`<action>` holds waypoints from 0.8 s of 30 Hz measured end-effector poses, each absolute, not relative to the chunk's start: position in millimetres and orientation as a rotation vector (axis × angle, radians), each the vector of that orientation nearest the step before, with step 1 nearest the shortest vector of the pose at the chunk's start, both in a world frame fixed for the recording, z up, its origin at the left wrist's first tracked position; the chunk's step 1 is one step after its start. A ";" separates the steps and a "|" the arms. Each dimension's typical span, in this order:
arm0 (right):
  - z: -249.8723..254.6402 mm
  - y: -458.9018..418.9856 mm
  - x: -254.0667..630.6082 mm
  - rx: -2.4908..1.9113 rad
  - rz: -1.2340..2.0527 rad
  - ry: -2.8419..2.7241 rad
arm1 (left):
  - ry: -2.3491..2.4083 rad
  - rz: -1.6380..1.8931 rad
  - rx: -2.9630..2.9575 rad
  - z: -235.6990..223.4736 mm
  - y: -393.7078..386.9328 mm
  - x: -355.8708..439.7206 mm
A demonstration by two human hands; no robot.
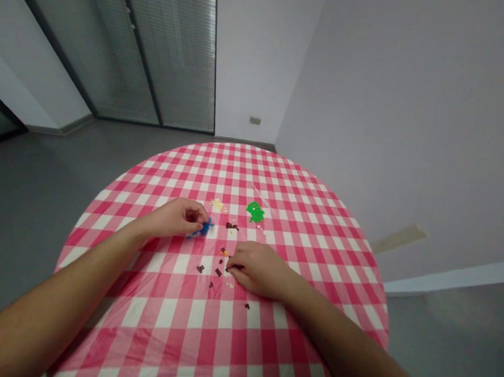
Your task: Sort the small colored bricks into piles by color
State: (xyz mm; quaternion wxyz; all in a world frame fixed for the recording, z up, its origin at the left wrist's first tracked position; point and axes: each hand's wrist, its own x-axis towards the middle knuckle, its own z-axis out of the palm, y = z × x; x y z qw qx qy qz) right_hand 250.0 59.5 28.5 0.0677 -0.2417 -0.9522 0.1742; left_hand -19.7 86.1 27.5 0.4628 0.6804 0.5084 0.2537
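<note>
My left hand (181,217) is at the pile of small blue building bricks (206,228), thumb and fingers curled together at its left edge. Whether a brick sits in that pinch I cannot make out. My right hand (256,268) rests lower on the table, fingertips pinched together over scattered dark brown bricks (218,272). A dark bit shows at those fingertips, too small to name for sure. Between the two hands lie a few yellow bricks (224,253), and a brown cluster (231,226) is just beyond.
A green brick pile (255,212) and a cream brick pile (217,204) lie farther back. Small pale bricks (230,285) and a lone brown brick (247,306) are nearer me. The round table wears a red-and-white checked cloth (208,351). Walls and a glass partition (175,53) stand behind.
</note>
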 end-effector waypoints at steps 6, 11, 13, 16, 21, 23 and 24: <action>28.2 63.2 250.4 -0.747 0.517 -2.926 | 1.197 0.634 1.702 26.0 86.7 -18.7; 31.2 64.7 250.7 -0.716 0.592 -2.982 | 1.088 0.631 1.704 19.5 86.4 -15.5; 32.9 64.0 251.3 -0.703 0.627 -2.974 | 1.076 0.630 1.692 17.7 86.0 -14.1; 34.2 62.4 252.6 -0.698 0.676 -2.959 | 1.065 0.630 1.668 17.3 85.7 -12.4; 29.8 60.2 253.1 -0.730 0.619 -2.929 | 1.067 0.627 1.640 19.3 85.2 -10.4; 27.9 59.9 252.5 -0.722 0.597 -2.927 | 1.071 0.626 1.636 19.6 84.8 -9.7; 27.3 59.8 252.0 -0.716 0.590 -2.928 | 1.072 0.628 1.636 19.5 84.7 -9.4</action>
